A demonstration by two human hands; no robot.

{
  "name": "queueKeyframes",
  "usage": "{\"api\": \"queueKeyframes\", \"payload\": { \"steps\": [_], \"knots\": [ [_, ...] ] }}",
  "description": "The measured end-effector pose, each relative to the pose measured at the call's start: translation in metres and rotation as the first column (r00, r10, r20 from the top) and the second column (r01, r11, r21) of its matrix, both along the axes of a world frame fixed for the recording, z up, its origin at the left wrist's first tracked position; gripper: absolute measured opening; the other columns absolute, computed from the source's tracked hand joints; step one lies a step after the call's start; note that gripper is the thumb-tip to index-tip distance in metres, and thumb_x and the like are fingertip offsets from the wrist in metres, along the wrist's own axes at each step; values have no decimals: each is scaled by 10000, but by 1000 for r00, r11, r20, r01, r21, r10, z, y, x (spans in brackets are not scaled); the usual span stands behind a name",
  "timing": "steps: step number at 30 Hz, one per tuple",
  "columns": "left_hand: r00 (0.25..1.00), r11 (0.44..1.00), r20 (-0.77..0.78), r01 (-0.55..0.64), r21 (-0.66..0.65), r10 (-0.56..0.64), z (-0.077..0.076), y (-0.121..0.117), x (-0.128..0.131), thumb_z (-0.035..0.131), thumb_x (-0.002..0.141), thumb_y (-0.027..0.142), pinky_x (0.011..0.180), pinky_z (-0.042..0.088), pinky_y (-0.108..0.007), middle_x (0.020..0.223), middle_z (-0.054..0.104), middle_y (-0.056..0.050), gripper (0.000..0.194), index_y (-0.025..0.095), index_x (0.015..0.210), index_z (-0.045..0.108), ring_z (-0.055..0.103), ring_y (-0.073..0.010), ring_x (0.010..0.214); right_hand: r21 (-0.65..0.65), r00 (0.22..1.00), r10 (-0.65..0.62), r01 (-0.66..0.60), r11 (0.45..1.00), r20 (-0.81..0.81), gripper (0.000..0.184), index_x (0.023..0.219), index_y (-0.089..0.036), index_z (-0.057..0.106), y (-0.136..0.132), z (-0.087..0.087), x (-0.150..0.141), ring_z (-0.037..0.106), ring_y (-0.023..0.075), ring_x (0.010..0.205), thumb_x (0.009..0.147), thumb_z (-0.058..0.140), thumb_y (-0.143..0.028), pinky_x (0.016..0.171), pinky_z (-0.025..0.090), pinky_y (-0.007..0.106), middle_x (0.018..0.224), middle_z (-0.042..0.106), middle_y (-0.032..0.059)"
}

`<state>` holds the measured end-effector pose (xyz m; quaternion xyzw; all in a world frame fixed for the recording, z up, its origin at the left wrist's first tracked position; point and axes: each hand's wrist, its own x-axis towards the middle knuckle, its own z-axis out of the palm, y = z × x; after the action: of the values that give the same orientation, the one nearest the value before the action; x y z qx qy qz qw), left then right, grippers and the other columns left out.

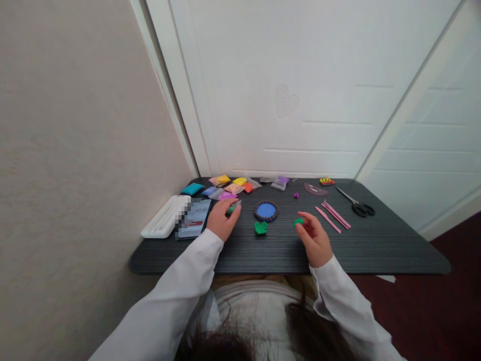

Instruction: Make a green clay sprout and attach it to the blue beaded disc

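My left hand (221, 219) is closed on a small clear packet of green clay (232, 208), beside the tablet's right edge. Between thumb and fingers of my right hand (316, 239) is a small piece of green clay (298, 221). On the table between the hands lies a green leaf-shaped clay piece (260, 228) with several lobes. Just behind it is a round blue disc (266, 210) with a dark beaded rim. Right of my right hand lie slim pink modelling tools (336, 214).
A tablet (194, 219) and a white case (167, 216) lie at the left. Colourful clay packets (235, 188) line the back. Towards the right are scissors (356, 204), a translucent half-round scraper (315, 189), a small purple piece (296, 195) and a red-yellow item (326, 181). The dark table (391, 245) ends near my body.
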<state>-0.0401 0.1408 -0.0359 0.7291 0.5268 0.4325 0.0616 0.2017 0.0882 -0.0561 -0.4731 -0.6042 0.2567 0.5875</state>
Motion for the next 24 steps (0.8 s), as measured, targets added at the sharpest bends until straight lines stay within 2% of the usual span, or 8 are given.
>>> {"api": "queueKeyframes", "payload": {
  "steps": [2,3,6,9,13,18,21,24],
  "knots": [
    [993,999,104,47,-7,-46,11,-15,21,377,810,357,834,424,-315,1093,549,-68,345,194,1099,468,514,-174,994,18,1000,20,-20,1000,-4,246,960,-218,450,-3,9,-13,459,117,629,734,535,-267,626,393,277,693,476,-22],
    [932,989,343,145,-44,-121,17,-23,33,369,818,351,856,412,-321,1110,546,-73,353,192,1123,450,504,-177,1024,38,999,25,-26,999,38,212,901,-219,445,-5,15,-21,455,113,619,721,552,-259,619,392,271,685,479,-27],
    [551,886,811,454,-93,-197,33,-47,68,319,832,394,887,390,-344,1126,553,-74,378,204,1127,458,492,-189,1064,131,971,41,-73,989,234,98,773,-213,477,-15,37,-43,465,121,647,718,552,-244,631,389,269,689,505,-14],
    [273,800,958,593,-90,-94,46,-61,85,381,806,414,906,375,-339,1060,603,-82,369,180,1051,528,530,-193,1023,201,915,125,-214,956,383,49,791,-217,531,-27,52,-58,502,150,733,752,502,-212,681,400,300,752,569,16],
    [111,783,994,617,-84,19,54,-67,86,452,783,391,863,410,-342,828,675,-68,314,164,964,570,610,-178,858,281,929,135,-239,930,344,140,864,-233,567,-38,61,-60,512,184,854,764,476,-196,762,409,350,849,579,38],
    [23,714,996,698,44,-84,52,-80,96,373,825,387,976,321,-352,1084,597,-55,360,237,1135,476,481,-181,1096,381,978,-176,205,902,-110,343,1090,-233,458,-19,76,-64,421,211,1082,870,206,-310,908,328,436,1121,472,75],
    [88,662,977,747,63,-192,51,-86,103,251,790,560,1045,208,-339,1290,418,20,493,339,1206,397,285,-174,1242,388,975,-192,221,895,-111,487,1245,-228,306,-8,82,-80,263,225,1229,868,35,-374,988,223,480,1304,312,71],
    [210,750,935,656,83,-287,53,-86,104,249,669,706,1079,64,-303,1328,348,70,634,372,1180,421,113,-165,1293,395,980,-187,197,897,-66,514,1316,-239,157,-14,84,-104,156,240,1276,854,-28,-369,1004,177,525,1365,180,63]
  ]
}}
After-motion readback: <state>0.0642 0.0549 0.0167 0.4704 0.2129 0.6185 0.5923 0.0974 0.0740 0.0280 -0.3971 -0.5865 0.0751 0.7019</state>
